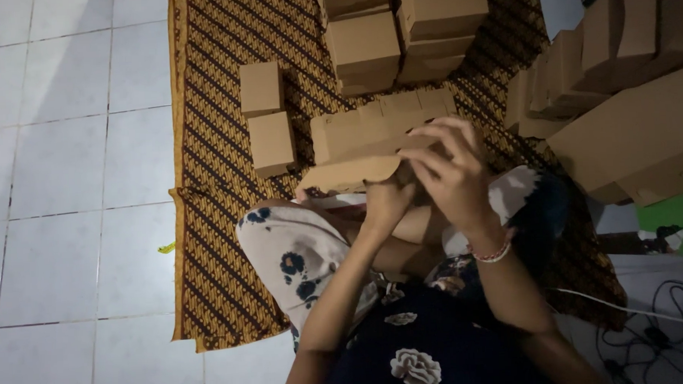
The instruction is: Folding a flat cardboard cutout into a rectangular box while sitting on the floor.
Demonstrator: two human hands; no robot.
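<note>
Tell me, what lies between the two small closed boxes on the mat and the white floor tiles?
Only bare patterned mat lies between the two small boxes and the tiles, in the head view.

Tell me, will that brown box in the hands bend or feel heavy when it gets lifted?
The cardboard box is probably light: the left hand and right hand hold it up in the air by the fingers alone. It likely bends easily, since its loose flap curves outward. It should not roll, because its sides look flat like the small boxes on the mat.

Beaded bracelet (pixel 495 253) on right wrist; dark floral dress (pixel 423 348), pale flowered cloth (pixel 298 254).
</note>
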